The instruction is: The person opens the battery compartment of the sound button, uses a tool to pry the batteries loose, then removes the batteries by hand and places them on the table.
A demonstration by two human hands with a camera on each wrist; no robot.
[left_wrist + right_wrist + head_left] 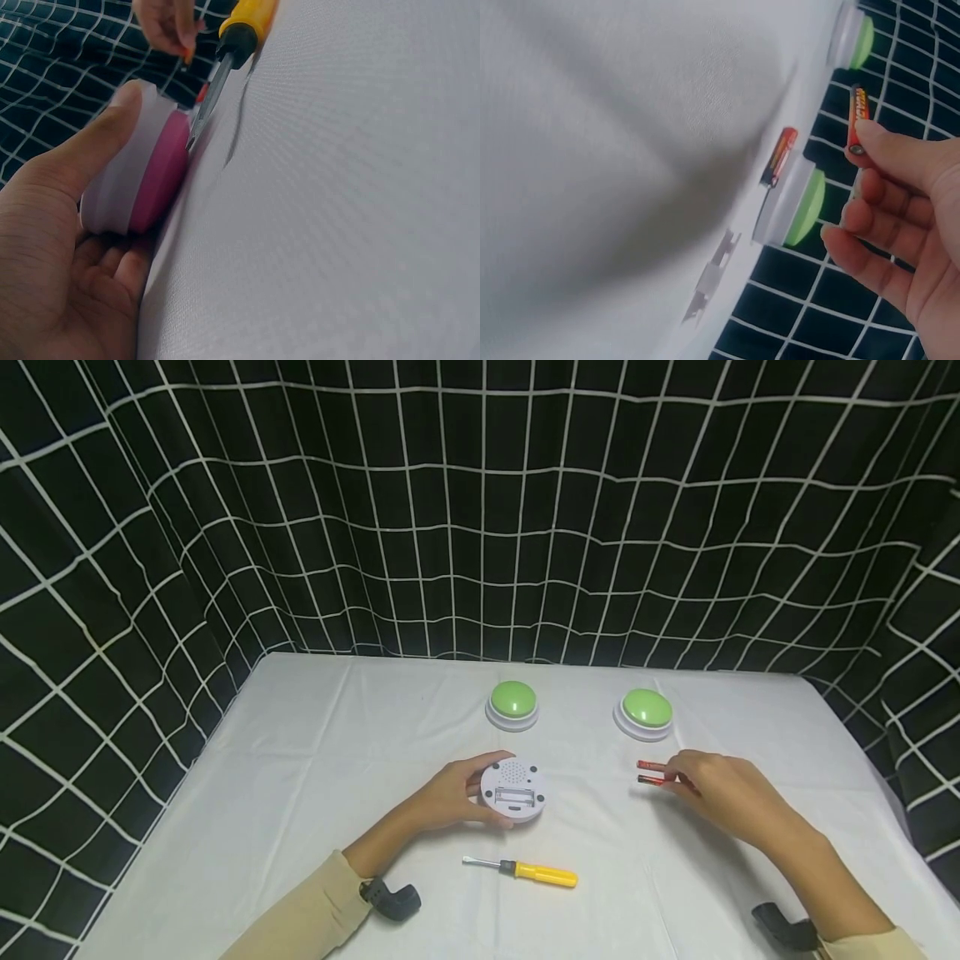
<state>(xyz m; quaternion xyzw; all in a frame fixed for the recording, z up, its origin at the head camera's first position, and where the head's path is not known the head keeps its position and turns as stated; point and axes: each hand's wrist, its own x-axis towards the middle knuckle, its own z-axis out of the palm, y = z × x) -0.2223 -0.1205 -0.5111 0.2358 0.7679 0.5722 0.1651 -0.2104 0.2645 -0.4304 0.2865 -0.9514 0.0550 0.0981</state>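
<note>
My left hand (450,795) grips the side of a round push button (513,802), which lies upside down. Its white underside shows a speaker grille and an uncovered battery slot, with no battery visible inside. The left wrist view reveals its pink dome (161,176) facing down at the white cloth. Over to the right, my right hand (723,793) pinches a red and black battery (858,112) between thumb and fingers, above the table. A second battery (781,156) lies on the cloth near that hand.
A yellow-handled screwdriver (543,874) lies in front of the upturned button. Farther back stand two green-domed push buttons (513,700) (647,708). A small pale plastic piece (712,277) rests on the cloth near the right hand. Black netted curtain (480,527) surrounds the table.
</note>
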